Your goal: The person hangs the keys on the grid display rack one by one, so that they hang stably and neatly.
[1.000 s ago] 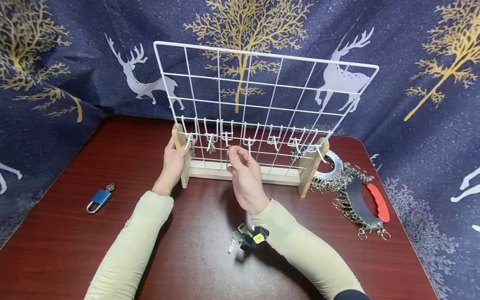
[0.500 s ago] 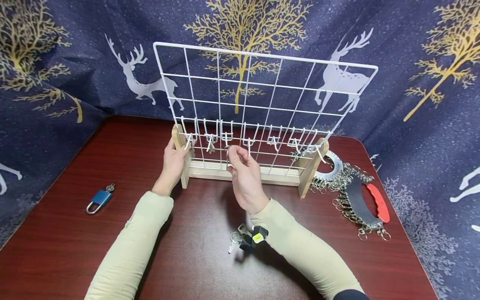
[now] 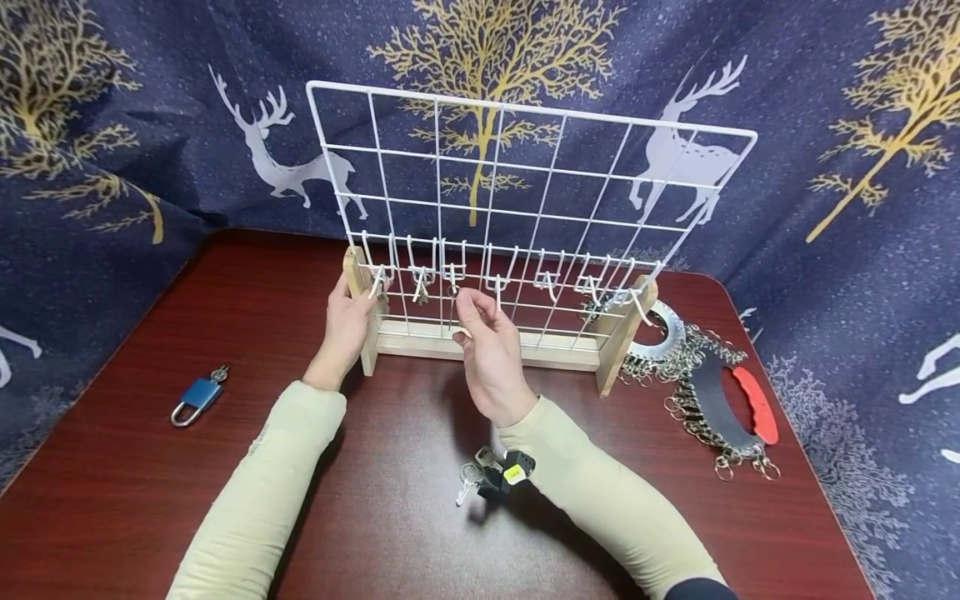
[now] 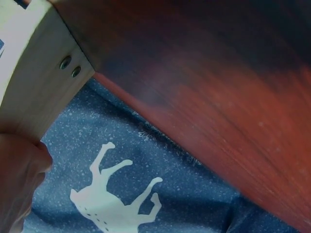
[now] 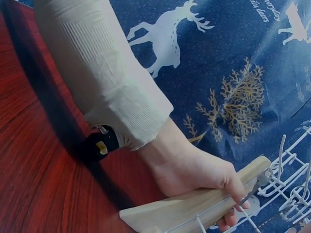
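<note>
Dangling below the third hook (image 3: 453, 277) from left, the key (image 3: 452, 315) looks light, stiff (hold its ring (image 3: 453, 292)); whether the right hand (image 3: 491, 358) pinches it, I cannot tell; left hand (image 3: 347, 329) grips left post (image 3: 368, 354).

Wooden upright (image 4: 39, 92) held in the left hand (image 4: 19, 179), left wrist view. Two round metal screw heads (image 4: 65, 62) lie close together on its face, well apart from the hand. The hand is partly cut off at the margin. To the left of the upright in the scene extends a red-brown, wood-grained tabletop (image 4: 204, 111), its near part in dark shadow. Beyond the far edge hangs a blue, white-flecked cloth (image 4: 87, 136), bearing a pale, dark-spotted deer figure (image 4: 114, 208), which appears upside down with its legs uppermost.
</note>
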Tool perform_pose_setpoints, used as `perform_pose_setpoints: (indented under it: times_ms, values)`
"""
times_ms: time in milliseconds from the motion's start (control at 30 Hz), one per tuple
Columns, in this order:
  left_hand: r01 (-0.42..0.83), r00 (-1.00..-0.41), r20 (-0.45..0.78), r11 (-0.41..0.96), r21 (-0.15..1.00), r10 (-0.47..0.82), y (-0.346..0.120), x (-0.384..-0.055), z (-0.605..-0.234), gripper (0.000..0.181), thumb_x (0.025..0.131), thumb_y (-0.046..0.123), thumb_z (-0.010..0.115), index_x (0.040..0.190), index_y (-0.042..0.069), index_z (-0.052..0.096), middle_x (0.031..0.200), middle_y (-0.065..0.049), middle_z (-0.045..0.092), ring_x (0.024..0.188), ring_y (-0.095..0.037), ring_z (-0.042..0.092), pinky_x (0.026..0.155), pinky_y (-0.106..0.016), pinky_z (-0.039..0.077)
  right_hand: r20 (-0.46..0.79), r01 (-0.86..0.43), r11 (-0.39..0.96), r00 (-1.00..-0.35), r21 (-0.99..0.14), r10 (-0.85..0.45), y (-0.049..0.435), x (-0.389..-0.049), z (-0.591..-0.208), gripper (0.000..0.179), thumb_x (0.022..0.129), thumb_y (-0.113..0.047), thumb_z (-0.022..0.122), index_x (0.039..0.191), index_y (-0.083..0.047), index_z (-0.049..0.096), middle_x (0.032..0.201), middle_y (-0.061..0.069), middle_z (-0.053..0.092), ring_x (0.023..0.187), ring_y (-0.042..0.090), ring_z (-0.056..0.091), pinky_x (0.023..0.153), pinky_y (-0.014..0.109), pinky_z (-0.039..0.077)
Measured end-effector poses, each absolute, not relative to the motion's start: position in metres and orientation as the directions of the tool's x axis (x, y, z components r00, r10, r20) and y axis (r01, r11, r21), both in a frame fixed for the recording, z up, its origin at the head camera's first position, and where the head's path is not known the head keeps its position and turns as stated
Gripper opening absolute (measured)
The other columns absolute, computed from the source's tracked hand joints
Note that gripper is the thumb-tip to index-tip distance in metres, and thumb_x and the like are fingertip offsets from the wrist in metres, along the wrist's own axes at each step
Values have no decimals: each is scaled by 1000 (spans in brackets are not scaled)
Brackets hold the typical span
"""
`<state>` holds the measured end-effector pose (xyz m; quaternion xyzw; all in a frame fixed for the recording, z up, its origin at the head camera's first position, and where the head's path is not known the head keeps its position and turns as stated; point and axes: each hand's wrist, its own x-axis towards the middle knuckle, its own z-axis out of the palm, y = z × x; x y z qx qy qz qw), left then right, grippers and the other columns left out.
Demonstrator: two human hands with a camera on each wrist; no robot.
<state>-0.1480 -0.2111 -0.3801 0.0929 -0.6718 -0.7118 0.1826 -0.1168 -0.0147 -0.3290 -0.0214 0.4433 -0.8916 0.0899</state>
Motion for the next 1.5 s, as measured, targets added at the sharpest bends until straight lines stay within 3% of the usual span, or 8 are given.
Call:
perform_pose_setpoints:
  times_ms: [167,333,633,933,1067,1200,1300,1500]
  values:
    - [138,-917,117,-29,990,-381,-211,-147,-380,38,94,6,59,132,7,50,103,0,58,86,-11,59,82,-42,54,-52,145,-573,-983,-806,-175,-14,-118,-331,11,97,-11,59,94,-20,66,100,-5,58,89,10,46,72,26,38]
    - [141,-925,113,-50,989,-363,-210,-149,-381,35,95,5,57,129,6,50,104,-1,59,84,-12,61,82,-42,54,-89,159,-537,-984,-828,-154,-10,-118,-336,6,96,-13,61,101,-14,65,107,-3,58,88,10,47,71,24,39]
    - [136,-913,117,-22,990,-391,-212,-146,-380,30,94,6,58,124,4,52,103,-1,57,86,-14,60,82,-41,53,-154,243,-378,-956,-893,-250,6,-114,-348,6,94,-13,63,100,-10,64,85,-4,52,74,10,45,68,23,42]
    - [152,-912,136,-11,988,-387,-211,-148,-381,28,93,5,57,120,9,53,103,0,58,93,-20,59,84,-41,53,-167,220,-117,-922,-969,-350,46,-119,-362,26,89,-13,70,110,1,63,107,9,62,80,12,54,73,26,49]
    - [176,-912,160,-8,984,-377,-213,-148,-384,23,94,8,60,116,13,55,102,0,61,93,-17,60,85,-37,52,-114,22,195,-875,-980,-471,63,-120,-372,30,87,-17,73,112,-4,66,103,6,66,88,16,59,81,34,50]
    - [186,-914,172,-3,983,-367,-215,-149,-386,23,94,13,63,115,16,55,102,0,62,95,-16,59,86,-33,51,-61,-277,420,-770,-864,-635,73,-115,-381,29,87,-22,73,114,-12,67,98,-4,65,90,15,59,82,33,50]
    - [175,-915,164,4,985,-369,-215,-149,-385,24,93,13,63,115,15,56,102,0,61,94,-16,59,85,-34,51,-51,-445,456,-670,-771,-740,76,-107,-387,33,87,-27,73,118,-15,67,101,-4,61,94,16,54,82,36,48]
    - [143,-919,140,20,990,-368,-214,-147,-383,33,94,11,60,126,10,53,104,0,59,95,-16,59,86,-38,51,-80,-652,433,-497,-622,-864,76,-95,-389,45,79,-41,76,119,-22,69,102,-5,57,98,15,47,104,47,35]
